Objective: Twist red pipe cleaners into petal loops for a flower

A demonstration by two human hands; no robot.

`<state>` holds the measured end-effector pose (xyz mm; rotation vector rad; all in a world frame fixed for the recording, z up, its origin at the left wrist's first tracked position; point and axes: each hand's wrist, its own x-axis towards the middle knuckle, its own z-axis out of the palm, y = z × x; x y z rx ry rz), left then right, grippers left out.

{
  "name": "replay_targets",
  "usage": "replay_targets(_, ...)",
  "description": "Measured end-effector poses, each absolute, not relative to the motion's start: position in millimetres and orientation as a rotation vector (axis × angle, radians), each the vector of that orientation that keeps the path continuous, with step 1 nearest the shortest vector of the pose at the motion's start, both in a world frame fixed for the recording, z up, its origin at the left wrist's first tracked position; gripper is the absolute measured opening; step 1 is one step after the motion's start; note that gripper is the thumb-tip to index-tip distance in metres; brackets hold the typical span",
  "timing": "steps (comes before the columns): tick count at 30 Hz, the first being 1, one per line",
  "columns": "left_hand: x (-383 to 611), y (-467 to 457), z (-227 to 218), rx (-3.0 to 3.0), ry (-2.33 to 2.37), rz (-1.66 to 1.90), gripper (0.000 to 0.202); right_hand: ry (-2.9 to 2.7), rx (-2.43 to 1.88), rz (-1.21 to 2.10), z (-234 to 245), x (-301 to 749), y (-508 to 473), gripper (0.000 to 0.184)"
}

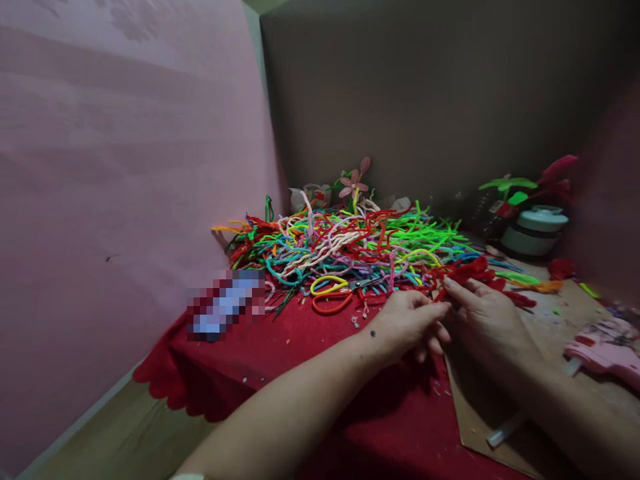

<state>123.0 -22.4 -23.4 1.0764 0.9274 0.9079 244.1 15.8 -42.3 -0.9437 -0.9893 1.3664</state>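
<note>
My left hand [407, 323] and my right hand [483, 320] meet over the red cloth [310, 360], fingertips pinched together on a red pipe-cleaner piece [473, 272] that sticks out to the right above them. Just behind them lies a big heap of coloured pipe cleaners [350, 247]. Scissors with yellow and orange handles [333, 293] rest at the front of the heap, left of my left hand.
A pink glue gun [607, 347] and a white glue stick [505, 430] lie on brown cardboard [480, 413] at right. A round white container [534, 232] and pipe-cleaner flowers [355, 183] stand at the back. A pink wall closes the left side.
</note>
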Motion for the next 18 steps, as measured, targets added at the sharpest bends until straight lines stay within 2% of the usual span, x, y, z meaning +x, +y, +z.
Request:
replay_targets(2,120.9,-20.7,-24.3,1.072,0.959,0.973,0.021,-0.915,-0.989,1.386,-38.2,241.8,13.1,0.033)
replay_targets(9,114.7,-17.1,-22.9,1.037,0.945,1.019,0.012,-0.884,-0.912,1.444,-23.8,237.7,6.9,0.027)
replay_targets(18,109.8,-13.4,-21.5,1.08,0.993,0.976,0.018,-0.984,-0.844,1.489,-28.4,238.0,11.1,0.027)
